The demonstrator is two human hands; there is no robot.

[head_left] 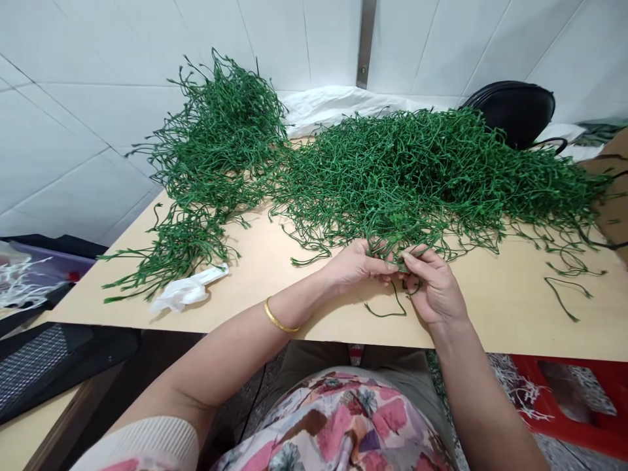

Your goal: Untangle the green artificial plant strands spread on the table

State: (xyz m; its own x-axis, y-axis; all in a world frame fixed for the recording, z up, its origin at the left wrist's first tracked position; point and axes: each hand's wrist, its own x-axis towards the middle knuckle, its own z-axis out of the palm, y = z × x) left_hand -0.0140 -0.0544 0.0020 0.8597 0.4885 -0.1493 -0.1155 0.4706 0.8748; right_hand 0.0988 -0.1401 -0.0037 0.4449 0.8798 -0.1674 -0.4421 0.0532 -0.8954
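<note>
Both hands meet at the near edge of a large heap of thin green artificial stems point(392, 163) on the pale table. My left hand point(360, 268) is closed round several green stems, whose tips stick out above the fingers. Close beside it, my right hand point(434, 281) pinches a green stem between thumb and forefinger, almost touching the left fingertips. A loose stem point(387, 315) curls on or just above the table below the hands. What lies inside the left palm is partly hidden.
Another pile of green stems point(220, 131) rises at the left, with a white crumpled plastic piece point(186, 291) before it. A black bag point(513, 111) stands against the tiled wall. Loose stems point(564, 297) lie at right. Below the table is a red crate point(554, 418).
</note>
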